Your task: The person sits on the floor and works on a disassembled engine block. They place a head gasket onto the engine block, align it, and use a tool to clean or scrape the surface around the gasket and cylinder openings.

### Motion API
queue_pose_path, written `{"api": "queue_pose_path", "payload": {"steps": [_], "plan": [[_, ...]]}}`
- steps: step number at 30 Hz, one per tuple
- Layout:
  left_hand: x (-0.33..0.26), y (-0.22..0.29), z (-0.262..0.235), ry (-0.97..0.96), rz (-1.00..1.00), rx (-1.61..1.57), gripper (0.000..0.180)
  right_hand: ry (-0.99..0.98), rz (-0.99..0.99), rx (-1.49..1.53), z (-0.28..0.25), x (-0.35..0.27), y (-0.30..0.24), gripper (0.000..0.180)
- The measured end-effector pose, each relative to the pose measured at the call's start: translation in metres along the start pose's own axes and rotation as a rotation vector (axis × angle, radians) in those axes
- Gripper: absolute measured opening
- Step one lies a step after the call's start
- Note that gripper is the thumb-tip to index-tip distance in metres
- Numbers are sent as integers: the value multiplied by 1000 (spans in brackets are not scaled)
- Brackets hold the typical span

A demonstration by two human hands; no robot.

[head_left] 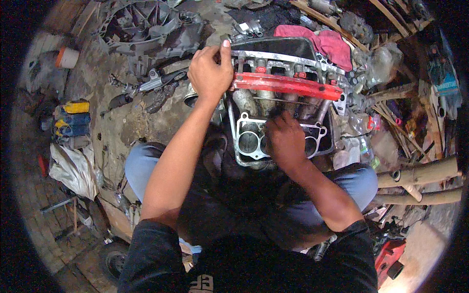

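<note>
A metal intake manifold (266, 100) with several curved runners lies in front of me, above my crossed legs. A red rail (288, 87) with red connectors runs across it. My left hand (210, 71) is closed around the manifold's far left end, thumb pointing up. At its near side is a silver flange (239, 139) with round port openings. Over the middle of this flange my right hand (287, 141) is closed, fingers curled down towards the runners. Whatever those fingers hold is hidden and in shadow.
A large ribbed metal housing (139, 24) lies far left. Beyond the manifold is a pink cloth (334, 49). Yellow and blue bottles (73, 117) and a white sack (73, 168) stand at left. Bamboo poles (425, 173) and wood scraps crowd the right.
</note>
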State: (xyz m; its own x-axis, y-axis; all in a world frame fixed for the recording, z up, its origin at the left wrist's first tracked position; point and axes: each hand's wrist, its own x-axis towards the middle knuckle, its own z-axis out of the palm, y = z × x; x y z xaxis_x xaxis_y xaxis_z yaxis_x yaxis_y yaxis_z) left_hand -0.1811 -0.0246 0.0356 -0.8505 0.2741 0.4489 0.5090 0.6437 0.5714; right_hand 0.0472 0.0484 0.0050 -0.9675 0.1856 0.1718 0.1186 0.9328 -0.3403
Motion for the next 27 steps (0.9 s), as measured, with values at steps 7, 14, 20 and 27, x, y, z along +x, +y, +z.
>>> {"api": "queue_pose_path", "payload": {"steps": [7, 14, 20, 27], "plan": [[1, 2, 0, -16, -18, 16, 48, 70, 8, -58, 1, -2, 1, 22], [1, -4, 3, 1, 28, -14, 47, -104, 38, 41, -4, 0, -1, 20], [0, -3, 5, 38, 53, -6, 43, 7, -52, -30, 3, -1, 5, 17], [-1, -8, 6, 76, 60, -6, 43, -10, -52, -27, -5, 0, -4, 19]]}}
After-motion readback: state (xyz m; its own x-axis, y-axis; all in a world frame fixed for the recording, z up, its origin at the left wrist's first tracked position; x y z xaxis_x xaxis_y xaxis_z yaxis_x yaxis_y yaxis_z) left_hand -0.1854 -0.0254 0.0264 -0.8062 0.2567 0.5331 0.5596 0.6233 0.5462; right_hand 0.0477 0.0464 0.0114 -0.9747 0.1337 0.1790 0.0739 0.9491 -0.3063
